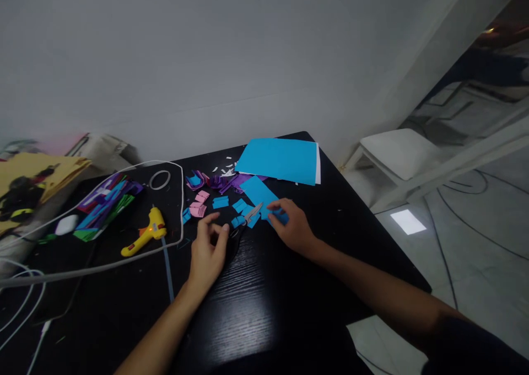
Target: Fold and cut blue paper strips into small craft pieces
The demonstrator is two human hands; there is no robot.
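Between my hands, a pair of scissors [253, 214] lies on the black table with its blades over small blue paper pieces [238, 205]. My left hand [210, 249] is just left of the scissors' handles, palm up, its fingers curled and apart with nothing in them. My right hand [292, 225] pinches a small blue paper piece [281, 216] between thumb and fingers. Beside it lies a blue paper strip [261, 192]. Folded pink pieces [199, 204] and a folded blue piece [220, 202] rest farther left. A large blue sheet [281, 159] lies at the back over white paper.
A yellow glue gun [147, 232] lies on the left, circled by a white cable [182, 198]. Behind it are a tape ring [159, 180] and folded coloured strips [108, 204]. Purple paper [243, 182] and white scraps sit near the wall. A white stool [399, 149] stands right.
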